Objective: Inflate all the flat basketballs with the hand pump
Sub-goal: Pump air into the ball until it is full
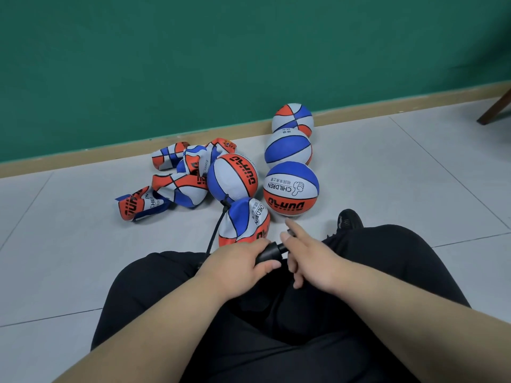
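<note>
I sit on the floor with a black hand pump (269, 254) over my lap. My left hand (237, 265) grips the pump's barrel. My right hand (309, 258) is at the handle end, index finger straight, the other fingers loose; the handle is mostly hidden behind it. The black hose (217, 228) runs from the pump up to a red, white and blue basketball (232, 175) that looks round. A dented, partly filled ball (244, 219) lies just in front of my hands. Several flat balls (177, 186) lie crumpled to the left.
Three round basketballs stand in a row on the right: one near me (291, 189), one behind it (287, 149), one by the wall (292, 118). A green wall with a wooden skirting (83, 158) bounds the grey tiled floor. A chair leg (495, 109) shows at far right.
</note>
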